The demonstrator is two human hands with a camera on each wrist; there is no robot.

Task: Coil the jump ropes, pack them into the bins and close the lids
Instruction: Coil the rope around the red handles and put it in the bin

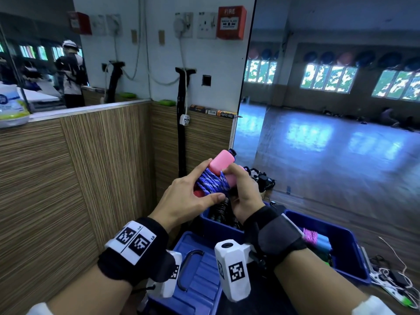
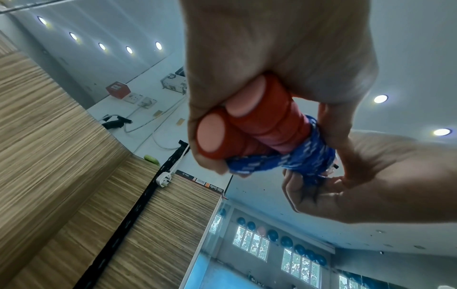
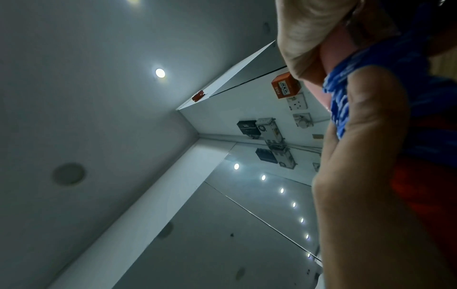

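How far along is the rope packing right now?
Partly done. Done: coiled ropes already lie in both blue bins. In hand: the left hand and right hand grip a blue rope wound round its pink handles above the bins. Left: dropping it in, then fitting the blue lid, which lies off.

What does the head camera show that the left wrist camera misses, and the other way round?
Only the head view shows the open blue plastic bins below the hands, the blue lid lying off, and coiled ropes already packed inside. Only the left wrist view shows the flat round pink butt ends of the two handles, side by side in the left hand, plus the ceiling lights. Both show the blue patterned jump rope wound round its pink handles, held by the left hand and the right hand, and the red fire alarm box.
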